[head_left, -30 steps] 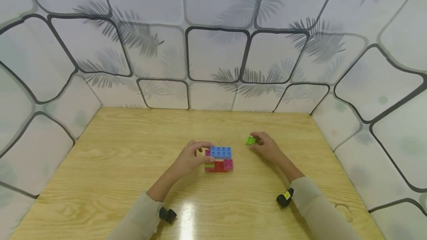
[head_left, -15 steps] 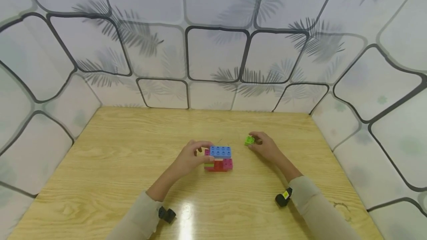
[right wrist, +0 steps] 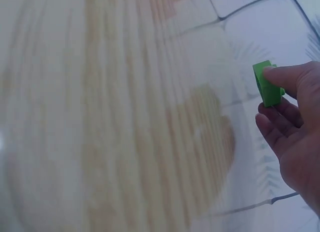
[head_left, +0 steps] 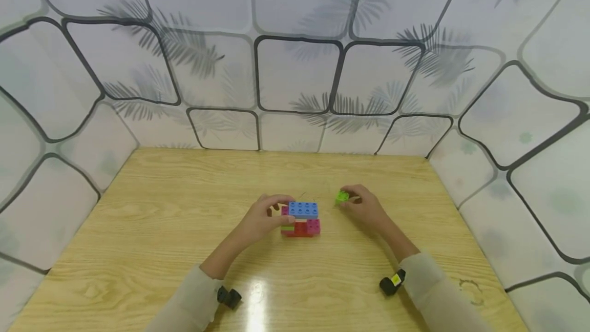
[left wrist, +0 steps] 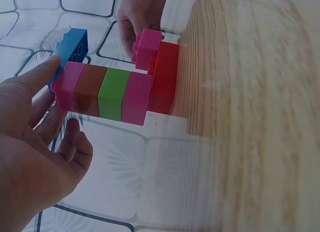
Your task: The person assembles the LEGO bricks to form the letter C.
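Observation:
A toy brick build stands on the table: a red brick (head_left: 301, 229) at the bottom carries a column of pink, green (left wrist: 113, 94), brown (left wrist: 90, 90) and pink bricks at one end. A single pink brick (left wrist: 148, 48) sits at the other end. Across the column's top lies a blue brick (head_left: 303, 209), overhanging to the right. Thumb and fingers of my left hand (head_left: 262, 221) hold the build's upper left end. To the right and farther back, my right hand (head_left: 367, 208) pinches a small lime-green brick (right wrist: 269, 84) between thumb and fingers, its hollow underside partly visible.
The wooden table (head_left: 184, 188) meets a patterned white backdrop (head_left: 299, 76) at the back and both sides. Black wrist cameras (head_left: 229, 297) hang below both sleeves. Light glares off the table near its front.
My right hand has shifted slightly left with the green brick, which has tilted. My left hand stays on the build, which remains in place.

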`<act>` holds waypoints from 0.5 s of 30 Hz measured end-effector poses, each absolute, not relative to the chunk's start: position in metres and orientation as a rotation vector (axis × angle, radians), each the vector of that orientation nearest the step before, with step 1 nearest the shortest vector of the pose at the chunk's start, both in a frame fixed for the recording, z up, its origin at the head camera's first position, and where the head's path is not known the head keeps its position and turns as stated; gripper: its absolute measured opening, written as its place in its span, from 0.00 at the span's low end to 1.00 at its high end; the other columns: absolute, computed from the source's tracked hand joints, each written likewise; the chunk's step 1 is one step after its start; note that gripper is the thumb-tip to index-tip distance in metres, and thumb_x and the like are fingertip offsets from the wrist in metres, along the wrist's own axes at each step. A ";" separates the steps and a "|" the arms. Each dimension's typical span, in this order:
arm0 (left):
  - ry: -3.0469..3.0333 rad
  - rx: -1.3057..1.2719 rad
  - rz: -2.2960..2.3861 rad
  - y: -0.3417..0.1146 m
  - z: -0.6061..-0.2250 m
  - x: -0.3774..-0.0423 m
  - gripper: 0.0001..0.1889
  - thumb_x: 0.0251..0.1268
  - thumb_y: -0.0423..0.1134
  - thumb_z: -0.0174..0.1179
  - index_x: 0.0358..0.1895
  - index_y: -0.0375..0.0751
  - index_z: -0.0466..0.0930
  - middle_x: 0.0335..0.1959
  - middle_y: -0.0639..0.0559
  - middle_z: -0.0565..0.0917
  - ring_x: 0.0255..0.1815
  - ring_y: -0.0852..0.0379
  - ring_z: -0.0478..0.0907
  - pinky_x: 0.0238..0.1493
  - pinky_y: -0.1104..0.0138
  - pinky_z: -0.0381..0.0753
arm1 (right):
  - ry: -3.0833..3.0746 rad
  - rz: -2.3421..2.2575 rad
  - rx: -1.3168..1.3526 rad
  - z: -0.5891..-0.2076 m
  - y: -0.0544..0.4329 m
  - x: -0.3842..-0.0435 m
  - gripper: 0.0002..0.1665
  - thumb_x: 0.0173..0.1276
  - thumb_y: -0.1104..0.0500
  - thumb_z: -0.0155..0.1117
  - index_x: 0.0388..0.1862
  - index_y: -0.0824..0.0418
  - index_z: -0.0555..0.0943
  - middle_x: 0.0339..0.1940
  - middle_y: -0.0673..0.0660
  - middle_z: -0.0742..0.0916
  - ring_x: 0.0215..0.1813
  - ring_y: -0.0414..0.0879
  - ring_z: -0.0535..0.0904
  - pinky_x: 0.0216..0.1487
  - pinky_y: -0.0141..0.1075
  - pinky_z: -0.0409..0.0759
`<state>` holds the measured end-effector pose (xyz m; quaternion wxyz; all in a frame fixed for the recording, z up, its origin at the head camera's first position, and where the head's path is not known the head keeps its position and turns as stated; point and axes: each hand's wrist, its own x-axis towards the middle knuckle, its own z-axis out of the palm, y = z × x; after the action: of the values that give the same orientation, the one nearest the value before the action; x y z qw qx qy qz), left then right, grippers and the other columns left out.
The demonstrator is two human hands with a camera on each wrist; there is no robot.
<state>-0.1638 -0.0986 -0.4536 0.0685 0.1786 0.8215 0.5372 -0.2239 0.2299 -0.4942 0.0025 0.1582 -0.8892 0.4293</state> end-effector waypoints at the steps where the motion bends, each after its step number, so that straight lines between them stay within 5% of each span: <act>1: 2.476 0.542 1.614 -0.099 -0.454 -0.164 0.25 0.63 0.48 0.70 0.63 0.50 0.80 0.53 0.52 0.81 0.49 0.50 0.68 0.44 0.63 0.70 | -2.779 1.361 0.501 -0.493 0.228 -0.222 0.25 0.68 0.62 0.70 0.63 0.64 0.78 0.57 0.63 0.82 0.58 0.57 0.78 0.56 0.45 0.80; 8: 2.483 0.560 1.589 -0.101 -0.453 -0.164 0.26 0.63 0.49 0.70 0.64 0.49 0.80 0.50 0.52 0.78 0.50 0.47 0.68 0.43 0.63 0.70 | -2.747 1.506 0.582 -0.483 0.212 -0.205 0.25 0.70 0.59 0.68 0.65 0.63 0.78 0.61 0.59 0.81 0.60 0.52 0.76 0.54 0.33 0.80; 15: 2.495 0.608 1.571 -0.098 -0.450 -0.167 0.23 0.63 0.53 0.69 0.61 0.57 0.82 0.52 0.56 0.80 0.50 0.49 0.68 0.43 0.63 0.71 | -2.648 1.679 0.686 -0.472 0.199 -0.185 0.24 0.71 0.58 0.67 0.64 0.63 0.78 0.61 0.58 0.80 0.60 0.53 0.77 0.55 0.32 0.80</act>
<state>-0.1667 -0.0978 -0.4504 0.0655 0.2015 0.8271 0.5206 -0.1847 0.1987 -0.4721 -0.0340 0.2136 -0.8245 0.5228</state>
